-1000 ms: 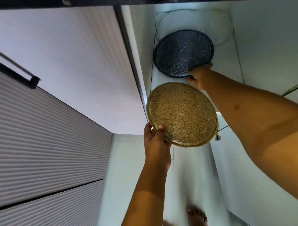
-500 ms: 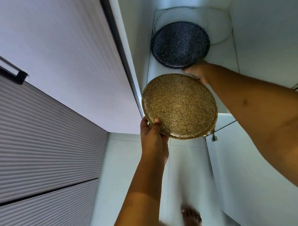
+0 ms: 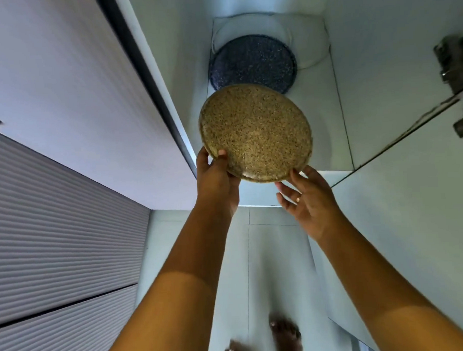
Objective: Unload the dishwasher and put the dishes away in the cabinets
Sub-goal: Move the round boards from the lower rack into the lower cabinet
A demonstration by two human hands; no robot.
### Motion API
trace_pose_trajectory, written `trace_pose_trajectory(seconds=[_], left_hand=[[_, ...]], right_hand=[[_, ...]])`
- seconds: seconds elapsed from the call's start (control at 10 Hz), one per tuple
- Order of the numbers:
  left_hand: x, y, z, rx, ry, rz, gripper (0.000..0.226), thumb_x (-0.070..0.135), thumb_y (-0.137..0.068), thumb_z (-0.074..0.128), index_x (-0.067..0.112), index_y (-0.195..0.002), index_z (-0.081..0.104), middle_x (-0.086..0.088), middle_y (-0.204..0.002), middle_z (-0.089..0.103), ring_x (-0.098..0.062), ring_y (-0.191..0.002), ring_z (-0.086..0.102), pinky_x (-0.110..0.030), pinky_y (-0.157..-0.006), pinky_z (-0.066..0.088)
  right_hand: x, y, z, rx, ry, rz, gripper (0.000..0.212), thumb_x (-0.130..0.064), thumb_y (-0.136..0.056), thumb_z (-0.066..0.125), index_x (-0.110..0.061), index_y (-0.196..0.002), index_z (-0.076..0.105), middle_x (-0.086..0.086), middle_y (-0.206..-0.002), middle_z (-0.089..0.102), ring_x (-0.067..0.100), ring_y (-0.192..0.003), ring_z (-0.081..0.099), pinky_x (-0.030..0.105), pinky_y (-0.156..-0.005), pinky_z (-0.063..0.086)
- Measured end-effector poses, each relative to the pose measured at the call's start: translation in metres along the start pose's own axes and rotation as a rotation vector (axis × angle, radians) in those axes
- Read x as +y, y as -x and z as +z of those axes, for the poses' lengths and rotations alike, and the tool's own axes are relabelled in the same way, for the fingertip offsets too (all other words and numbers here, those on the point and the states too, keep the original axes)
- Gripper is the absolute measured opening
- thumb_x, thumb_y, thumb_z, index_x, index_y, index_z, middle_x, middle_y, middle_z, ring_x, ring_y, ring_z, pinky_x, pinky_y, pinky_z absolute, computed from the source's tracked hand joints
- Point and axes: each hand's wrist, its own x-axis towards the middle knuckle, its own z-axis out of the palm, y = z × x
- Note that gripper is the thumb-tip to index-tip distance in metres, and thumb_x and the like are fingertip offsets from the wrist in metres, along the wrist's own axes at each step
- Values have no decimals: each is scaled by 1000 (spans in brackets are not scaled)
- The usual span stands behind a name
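A round tan speckled plate point(image 3: 257, 133) is held up at the front edge of the cabinet shelf point(image 3: 325, 112), tilted toward me. My left hand point(image 3: 216, 176) grips its near left rim, thumb on the face. My right hand point(image 3: 309, 201) is just below the plate's near right rim with fingers spread; its fingertips are at the rim and it holds nothing. Further back on the shelf lies a dark blue speckled plate point(image 3: 252, 61), partly covered by the tan one. Behind it sit white plates point(image 3: 305, 43).
The open cabinet door point(image 3: 412, 207) stands at the right, with metal hinges point(image 3: 456, 62) near the top right. A closed white cabinet front point(image 3: 62, 84) and ribbed grey panels point(image 3: 54, 223) fill the left. My bare feet point(image 3: 282, 335) show on the pale floor below.
My right hand has let go of the dark blue plate, left it on the shelf and come back down to the tan plate's near rim. My left hand has raised the tan plate toward the shelf.
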Motion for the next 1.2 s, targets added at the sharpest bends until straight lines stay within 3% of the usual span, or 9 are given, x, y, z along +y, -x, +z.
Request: trace_pose_trajectory(seconds=[0.3,0.4,0.6,0.7,0.8,0.9,1.0,1.1,1.2], left_hand=[[17,-14,34,-86,-500,-86,41,4,-100,36,19,-138,39,-6,-139,49,-23,-117,52,-41,-100,43],[19,-15,38,-118,-500,-40,40,0,-99,36,20,-133,45,-3,-138,49,-20,-113,52,-39,-96,46],[8,-21,30,-137,-621,-120,37,6,-99,42,26,-129,49,3,-114,54,-20,-111,49,-37,-87,48],[5,-24,30,-142,-663,-132,35,5,-98,42,27,-126,49,3,-107,53,-20,-109,49,-36,-88,46],[7,-29,34,-118,-650,-112,35,4,-98,42,27,-124,50,2,-111,53,-19,-110,50,-36,-88,46],[8,-33,37,-108,-651,-106,37,2,-99,40,25,-128,48,1,-109,52,-18,-109,48,-37,-90,46],[7,-36,38,-111,-638,-108,37,1,-99,37,21,-129,47,0,-111,51,-17,-109,48,-37,-94,45],[5,-39,35,-127,-626,-111,37,0,-100,34,20,-127,47,-2,-113,53,-18,-109,49,-35,-91,44],[4,-38,33,-125,-630,-101,35,0,-100,32,19,-125,46,-4,-119,52,-19,-110,49,-34,-90,43]], right_hand=[[-56,-58,12,19,-125,-140,46,-6,-92,58,-18,-134,45,12,-119,59,26,-95,66,35,-78,59],[-75,-91,12,89,-172,-165,47,-10,-92,60,-19,-135,45,14,-118,59,27,-90,66,34,-67,60],[-85,-129,26,91,-146,-212,53,-8,-91,60,-18,-138,38,16,-121,53,33,-99,59,40,-74,58],[-83,-144,31,295,287,-356,72,-16,-85,67,-14,-145,27,17,-141,40,35,-123,48,42,-89,54],[-79,-154,26,401,906,-471,69,-20,-86,65,0,-143,31,20,-145,35,32,-132,38,30,-107,31],[-72,-145,24,273,1217,-573,42,-14,-97,47,-3,-138,42,14,-140,46,26,-126,45,11,-91,32],[-57,-152,25,202,1555,-776,41,-14,-99,43,-9,-140,39,14,-142,43,29,-128,44,15,-99,36],[-46,-151,26,253,1805,-802,54,-14,-97,47,-12,-147,26,14,-152,28,38,-136,33,43,-105,38],[-49,-151,29,272,1889,-742,59,-19,-98,45,-11,-150,18,13,-156,19,38,-141,24,45,-107,36]])
